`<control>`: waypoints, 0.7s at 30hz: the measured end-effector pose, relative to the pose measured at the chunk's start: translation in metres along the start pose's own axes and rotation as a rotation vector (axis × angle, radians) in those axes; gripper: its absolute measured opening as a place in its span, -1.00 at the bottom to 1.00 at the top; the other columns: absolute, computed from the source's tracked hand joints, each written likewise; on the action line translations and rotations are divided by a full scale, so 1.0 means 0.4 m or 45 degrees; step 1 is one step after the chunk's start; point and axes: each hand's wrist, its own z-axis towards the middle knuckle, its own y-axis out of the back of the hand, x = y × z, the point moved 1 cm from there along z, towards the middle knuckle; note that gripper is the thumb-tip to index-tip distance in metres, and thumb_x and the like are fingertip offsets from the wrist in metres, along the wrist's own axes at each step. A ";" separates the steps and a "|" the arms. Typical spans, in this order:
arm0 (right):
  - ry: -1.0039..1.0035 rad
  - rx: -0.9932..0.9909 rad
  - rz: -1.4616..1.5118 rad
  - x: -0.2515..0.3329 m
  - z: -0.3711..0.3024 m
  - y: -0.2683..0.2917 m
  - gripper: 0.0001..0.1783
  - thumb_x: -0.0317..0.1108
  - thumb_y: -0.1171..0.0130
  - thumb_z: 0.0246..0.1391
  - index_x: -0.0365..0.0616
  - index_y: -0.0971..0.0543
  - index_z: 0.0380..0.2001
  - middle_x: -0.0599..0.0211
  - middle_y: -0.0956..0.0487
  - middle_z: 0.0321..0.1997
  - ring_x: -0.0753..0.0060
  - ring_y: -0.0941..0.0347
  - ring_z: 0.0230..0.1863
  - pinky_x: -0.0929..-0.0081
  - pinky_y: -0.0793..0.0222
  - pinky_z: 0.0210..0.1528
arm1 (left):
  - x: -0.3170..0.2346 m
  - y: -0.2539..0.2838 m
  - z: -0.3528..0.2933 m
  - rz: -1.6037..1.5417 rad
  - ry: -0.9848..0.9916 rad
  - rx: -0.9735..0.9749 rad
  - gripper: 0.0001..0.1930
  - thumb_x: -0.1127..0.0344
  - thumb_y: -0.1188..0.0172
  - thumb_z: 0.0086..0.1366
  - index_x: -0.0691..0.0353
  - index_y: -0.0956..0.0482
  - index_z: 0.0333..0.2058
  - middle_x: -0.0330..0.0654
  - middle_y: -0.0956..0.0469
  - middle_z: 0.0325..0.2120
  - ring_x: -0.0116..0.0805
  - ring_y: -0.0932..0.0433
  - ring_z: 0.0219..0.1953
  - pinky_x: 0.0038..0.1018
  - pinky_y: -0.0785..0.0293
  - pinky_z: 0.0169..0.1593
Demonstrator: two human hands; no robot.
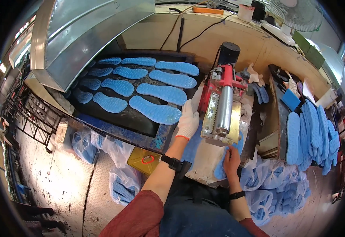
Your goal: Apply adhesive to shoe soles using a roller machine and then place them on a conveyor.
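My left hand (188,120), in a white knit glove, reaches past the right corner of the black conveyor bed. Its fingers are stretched out close to the rounded end of a blue insole (154,110); whether they touch it I cannot tell. My bare right hand (231,161) is at the front end of a red roller machine (223,106). Its fingers are bent and closed at the right edge of another blue insole (220,169), which lies under the machine's front on a pale, stained board (204,162). The fingertips are partly hidden.
Several blue insoles lie in rows on the conveyor bed (137,125), under a metal hood (89,43) at far left. More insoles (312,130) are piled on the right-hand bench. Plastic bags of insoles (275,189) stand on the floor at both sides. A fan (293,14) is at the back right.
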 end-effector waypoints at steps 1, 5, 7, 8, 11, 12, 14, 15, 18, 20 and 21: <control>-0.006 0.012 0.013 0.010 0.000 0.000 -0.75 -0.48 0.00 0.04 -0.18 -0.47 -0.16 0.11 -0.49 -0.34 0.07 -0.44 -0.31 0.25 -0.35 -0.27 | 0.006 0.010 0.002 -0.004 -0.010 -0.018 -0.43 0.36 -0.02 0.13 0.22 -0.12 0.14 0.12 -0.23 0.11 0.16 -0.28 0.09 -0.18 -0.30 0.07; -0.030 0.024 0.039 0.030 0.013 0.011 -0.75 -0.50 0.01 0.03 -0.19 -0.48 -0.17 0.09 -0.48 -0.35 0.04 -0.44 -0.31 0.24 -0.34 -0.28 | -0.001 -0.010 0.011 -0.092 -0.167 0.051 -0.46 0.42 0.00 0.14 0.23 -0.15 0.13 0.11 -0.22 0.12 0.12 -0.27 0.11 -0.20 -0.26 0.10; -0.021 0.028 0.031 0.032 0.015 0.012 -0.77 -0.50 0.01 0.02 -0.19 -0.47 -0.20 0.09 -0.47 -0.37 0.02 -0.43 -0.32 0.22 -0.33 -0.30 | -0.012 -0.032 0.040 -0.163 -0.321 0.042 -0.51 0.47 0.08 0.17 0.20 -0.19 0.12 0.10 -0.28 0.08 0.09 -0.29 0.10 -0.21 -0.24 0.11; -0.010 0.040 0.018 0.025 0.015 0.014 -0.79 -0.50 0.01 0.02 -0.20 -0.47 -0.23 0.08 -0.46 -0.38 0.00 -0.42 -0.34 0.20 -0.31 -0.31 | -0.031 -0.037 0.066 -0.167 -0.323 0.046 -0.51 0.47 0.08 0.17 0.20 -0.19 0.12 0.10 -0.28 0.08 0.09 -0.29 0.10 -0.21 -0.24 0.11; -0.006 0.031 0.051 0.018 0.010 0.010 -0.85 -0.50 0.00 0.00 -0.21 -0.46 -0.30 0.07 -0.44 -0.41 -0.04 -0.39 -0.37 0.16 -0.27 -0.35 | -0.058 -0.051 0.166 -0.172 -0.081 0.013 -0.60 0.39 0.18 0.21 0.09 -0.32 0.05 0.06 -0.39 0.01 0.07 -0.35 0.05 -0.19 -0.27 0.08; 0.002 0.033 0.058 0.023 0.010 0.007 -0.85 -0.50 0.00 0.00 -0.21 -0.46 -0.30 0.07 -0.44 -0.41 -0.04 -0.39 -0.37 0.16 -0.27 -0.35 | -0.049 -0.057 0.193 -0.169 -0.081 0.002 -0.60 0.39 0.18 0.21 0.09 -0.32 0.05 0.06 -0.39 0.01 0.07 -0.35 0.05 -0.19 -0.27 0.08; -0.009 0.045 0.045 0.027 0.013 0.008 -0.87 -0.50 -0.01 -0.01 -0.22 -0.44 -0.33 0.06 -0.42 -0.43 -0.08 -0.37 -0.37 0.14 -0.25 -0.36 | -0.034 -0.081 0.236 -0.053 0.114 0.206 -0.55 0.15 0.19 0.29 0.24 -0.29 0.09 0.12 -0.39 0.01 0.06 -0.35 0.07 -0.25 -0.27 0.09; -0.002 0.047 0.049 0.034 0.019 0.004 -0.87 -0.50 -0.01 -0.01 -0.22 -0.44 -0.33 0.06 -0.42 -0.43 -0.08 -0.37 -0.37 0.14 -0.25 -0.36 | -0.024 -0.083 0.255 0.005 0.116 0.142 -0.57 0.20 0.18 0.27 0.21 -0.31 0.07 0.13 -0.41 -0.01 0.07 -0.37 0.05 -0.25 -0.28 0.08; -0.004 0.012 0.069 0.034 0.022 0.008 -0.85 -0.50 -0.01 -0.02 -0.23 -0.44 -0.31 0.05 -0.42 -0.42 -0.09 -0.37 -0.37 0.14 -0.25 -0.36 | 0.000 -0.097 0.286 -0.018 0.137 -0.103 -0.58 0.20 0.16 0.25 0.18 -0.34 0.06 0.11 -0.42 -0.02 0.07 -0.38 0.05 -0.25 -0.28 0.08; -0.052 0.056 0.028 0.022 0.017 0.015 -0.84 -0.51 -0.01 -0.03 -0.23 -0.44 -0.31 0.04 -0.42 -0.42 -0.09 -0.37 -0.37 0.14 -0.25 -0.36 | -0.015 -0.108 0.292 -0.043 0.083 -0.128 -0.57 0.17 0.11 0.24 0.16 -0.34 0.07 0.09 -0.42 -0.01 0.06 -0.38 0.05 -0.25 -0.29 0.07; -0.062 0.048 0.020 0.019 0.019 0.023 -0.84 -0.51 -0.01 -0.03 -0.23 -0.44 -0.31 0.04 -0.42 -0.42 -0.09 -0.37 -0.37 0.14 -0.25 -0.36 | -0.028 -0.121 0.296 -0.045 0.095 -0.006 -0.59 0.16 0.12 0.27 0.20 -0.35 0.04 0.11 -0.41 -0.01 0.08 -0.37 0.04 -0.21 -0.28 0.07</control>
